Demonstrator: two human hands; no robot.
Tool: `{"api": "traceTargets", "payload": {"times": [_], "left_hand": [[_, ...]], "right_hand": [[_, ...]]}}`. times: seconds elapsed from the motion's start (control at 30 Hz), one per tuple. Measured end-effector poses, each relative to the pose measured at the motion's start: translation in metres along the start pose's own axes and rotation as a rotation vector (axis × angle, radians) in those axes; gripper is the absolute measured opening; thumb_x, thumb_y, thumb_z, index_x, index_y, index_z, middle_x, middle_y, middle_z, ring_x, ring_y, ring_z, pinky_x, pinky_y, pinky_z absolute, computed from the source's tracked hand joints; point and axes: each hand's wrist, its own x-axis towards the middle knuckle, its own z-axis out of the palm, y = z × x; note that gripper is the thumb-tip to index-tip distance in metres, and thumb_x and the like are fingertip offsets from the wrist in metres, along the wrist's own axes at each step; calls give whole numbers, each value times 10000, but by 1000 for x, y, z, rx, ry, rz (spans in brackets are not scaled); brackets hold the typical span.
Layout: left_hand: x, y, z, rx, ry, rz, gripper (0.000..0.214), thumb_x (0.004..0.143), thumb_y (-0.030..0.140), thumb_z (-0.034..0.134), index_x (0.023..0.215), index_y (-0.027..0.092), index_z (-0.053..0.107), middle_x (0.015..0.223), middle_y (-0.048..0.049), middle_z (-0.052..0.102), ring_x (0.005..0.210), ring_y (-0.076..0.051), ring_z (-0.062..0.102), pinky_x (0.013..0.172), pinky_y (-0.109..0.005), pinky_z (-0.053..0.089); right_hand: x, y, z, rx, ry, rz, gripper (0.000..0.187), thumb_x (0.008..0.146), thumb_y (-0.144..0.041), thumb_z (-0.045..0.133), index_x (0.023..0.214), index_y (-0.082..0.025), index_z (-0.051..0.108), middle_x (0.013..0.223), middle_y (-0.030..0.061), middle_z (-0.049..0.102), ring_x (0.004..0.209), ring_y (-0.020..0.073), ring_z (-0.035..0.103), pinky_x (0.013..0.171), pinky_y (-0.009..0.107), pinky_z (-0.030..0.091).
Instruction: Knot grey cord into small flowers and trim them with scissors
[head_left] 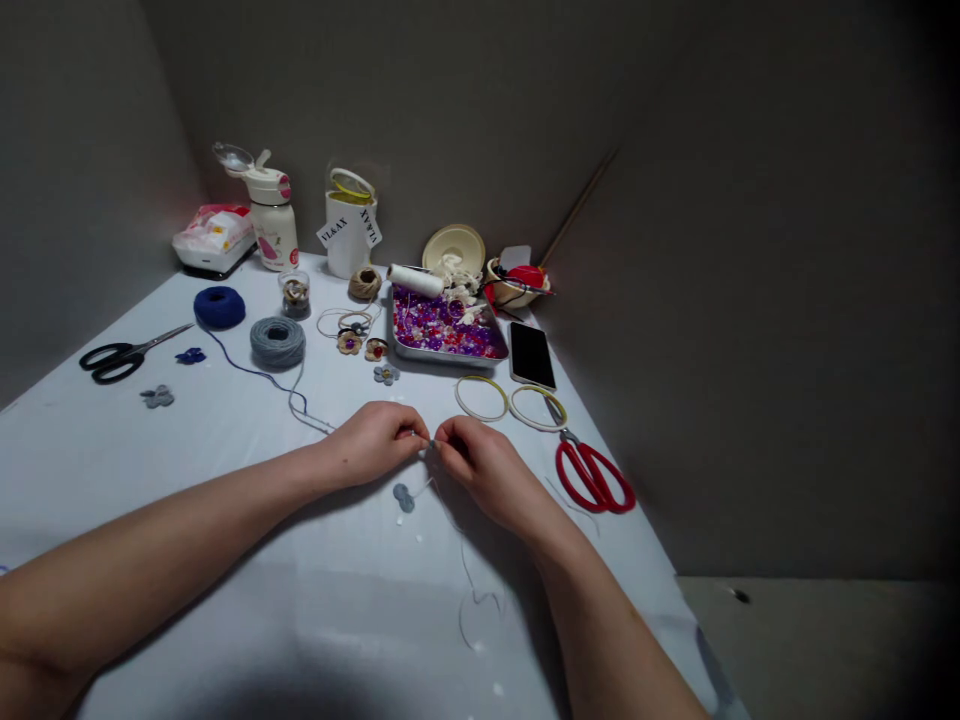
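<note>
The left hand [371, 443] and right hand [484, 472] pinched their fingertips [441, 433] closed on a thin thread [463, 570] just beside a small grey crocheted flower [403, 497].

The small thing [429, 441] pinched at the centre of the frame is mostly hidden by my fingers [444, 436] and too small to tell. My left forearm [150, 560] and right forearm [615, 640] run out of the frame at the bottom. The small glass jar's [295, 296] contents and the clutter in the cream bowl [514, 287], upper middle, are too small to make out.
</note>
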Motion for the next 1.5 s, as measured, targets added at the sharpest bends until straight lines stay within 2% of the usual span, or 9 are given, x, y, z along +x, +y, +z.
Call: {"api": "traceTargets", "payload": {"times": [0.13,0.23,0.33,0.47,0.57,0.67,0.9,1.27,1.5], "left_hand": [[-1,-1,2,19,-25,23,209,733,140,505,784,164,706,691,-25,651,628,-150,533,600,-259,364],[0,-2,1,-2,-11,1,189,729,144,517,765,154,702,632,-9,609,591,-137,494,577,-257,345],[1,-1,1,-115,70,-57,156,744,185,537,756,158,691,595,3,574,582,-133,471,574,-261,340],[3,1,4,-370,224,-153,137,746,267,584,751,156,665,644,-7,588,584,-123,455,573,-266,338],[2,2,8,-518,275,-210,152,732,298,607,753,154,654,605,10,550,557,-112,426,558,-263,332],[1,3,10,-542,297,-205,148,720,299,620,741,155,652,587,15,534,568,-114,434,578,-268,349],[0,5,11,-500,302,-172,141,727,284,617,745,149,654,627,1,572,623,-130,478,640,-282,383],[1,-1,8,-350,200,-141,138,750,267,592,785,161,672,690,-16,622,624,-139,506,603,-273,383],[0,2,2,-233,171,-127,121,750,245,596,763,159,681,528,38,468,530,-119,417,553,-268,334]], "right_hand": [[-1,2,1,-31,-25,-14,103,801,-211,473,734,-199,551,680,3,586,601,136,477,571,261,328],[-1,2,1,4,3,-20,103,797,-218,499,734,-197,578,684,6,594,615,141,488,585,268,340],[2,0,1,167,99,19,116,803,-272,539,768,-197,619,723,19,615,662,155,516,615,279,371],[6,-2,5,476,196,167,239,811,-395,555,816,-176,653,730,30,615,641,146,504,586,274,376],[8,-2,14,644,231,241,234,746,-392,635,809,-169,665,726,23,619,609,124,491,569,264,370],[9,-3,23,722,270,257,210,692,-357,688,790,-172,665,722,13,621,600,114,489,573,262,372],[7,-7,27,742,347,253,224,681,-378,689,751,-174,631,686,-4,598,575,112,466,548,255,348],[9,1,20,586,306,218,229,721,-409,632,721,-183,594,617,-29,518,525,106,401,502,250,316],[7,0,12,526,202,215,191,737,-374,601,717,-187,575,597,-33,484,522,108,385,499,253,301]]}}
